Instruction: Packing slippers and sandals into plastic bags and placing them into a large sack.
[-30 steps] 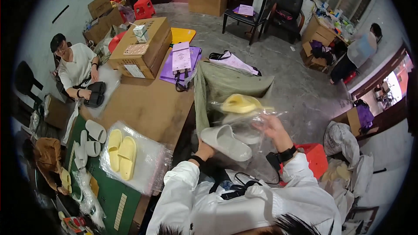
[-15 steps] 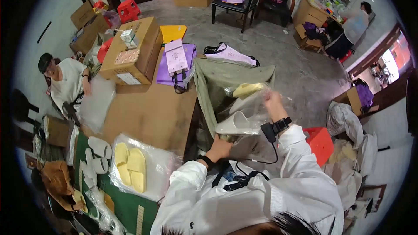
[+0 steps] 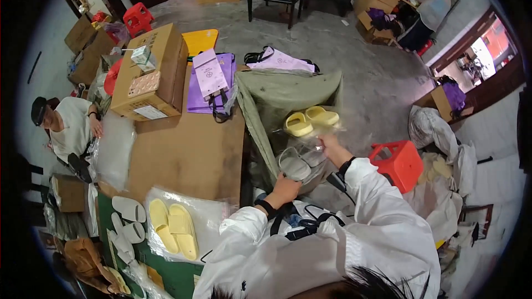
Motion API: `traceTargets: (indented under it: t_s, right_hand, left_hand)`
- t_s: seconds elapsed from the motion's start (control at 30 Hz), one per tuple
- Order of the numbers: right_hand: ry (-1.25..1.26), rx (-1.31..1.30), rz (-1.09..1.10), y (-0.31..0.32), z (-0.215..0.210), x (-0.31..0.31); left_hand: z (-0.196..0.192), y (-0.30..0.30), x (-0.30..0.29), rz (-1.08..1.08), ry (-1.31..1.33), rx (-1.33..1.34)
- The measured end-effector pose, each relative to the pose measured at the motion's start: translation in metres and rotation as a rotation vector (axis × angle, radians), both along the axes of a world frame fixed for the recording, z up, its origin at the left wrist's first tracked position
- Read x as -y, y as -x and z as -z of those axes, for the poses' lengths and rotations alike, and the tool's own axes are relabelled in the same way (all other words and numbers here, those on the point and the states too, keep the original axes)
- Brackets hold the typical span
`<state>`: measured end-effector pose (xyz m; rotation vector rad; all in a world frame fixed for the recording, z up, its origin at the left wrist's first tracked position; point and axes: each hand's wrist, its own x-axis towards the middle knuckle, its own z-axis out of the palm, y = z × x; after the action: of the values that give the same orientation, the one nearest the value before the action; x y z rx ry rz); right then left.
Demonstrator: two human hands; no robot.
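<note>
An olive-green sack (image 3: 288, 81) gapes in front of me, beside the table. My left hand (image 3: 284, 190) is closed at the sack's near left edge, right by a pair of grey slippers (image 3: 293, 164). With the fingers of my right hand (image 3: 334, 151) I pinch clear plastic film (image 3: 314, 143) over the sack's right side. Past that film, a pair of pale yellow slippers (image 3: 312, 120) lies in the sack. Another yellow pair (image 3: 176, 228) rests on stacked clear plastic bags (image 3: 213, 210) to my left.
More grey slippers (image 3: 128, 218) sit on the green table top (image 3: 166, 271). A large carton (image 3: 149, 72) and purple bags (image 3: 213, 80) occupy the brown table's far end. A red stool (image 3: 396, 163) stands at my right. A co-worker (image 3: 69, 127) sits at the left.
My right hand has moved slightly left and down, closer to the sack. The pale slipper it held up in plastic is lower, and both slipper pairs show within the sack.
</note>
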<state>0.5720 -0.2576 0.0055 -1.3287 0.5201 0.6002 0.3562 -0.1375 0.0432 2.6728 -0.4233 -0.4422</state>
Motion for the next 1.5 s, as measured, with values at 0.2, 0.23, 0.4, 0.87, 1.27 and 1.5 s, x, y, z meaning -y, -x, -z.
traceTargets:
  t_s: [0.2,0.23,0.4,0.87,1.27,1.5]
  right_hand:
    - [0.266,0.404,-0.711,0.051,-0.088,-0.018]
    - [0.404,0.531,-0.891,0.055,-0.084,-0.014]
    - [0.957,0.809,-1.715,0.089,-0.052,0.026]
    - [1.010,1.067,-1.616,0.082,-0.051,0.081]
    - [0.617,1.450,-1.567,0.123,-0.070,-0.002]
    - [0.131,1.544,-1.691,0.230,-0.108,-0.098]
  left_hand:
    - [0.001,0.002,-0.004,0.051,0.012,0.069]
    - [0.004,0.004,-0.005,0.045,-0.003,0.054]
    - [-0.004,0.006,-0.010,0.067,-0.025,0.099]
    - [-0.009,0.009,0.034,-0.225,-0.252,0.221]
    - [-0.013,0.169,0.032,-0.940,-0.443,-0.044]
    - [-0.023,0.254,0.004,-1.273,-0.402,-0.077]
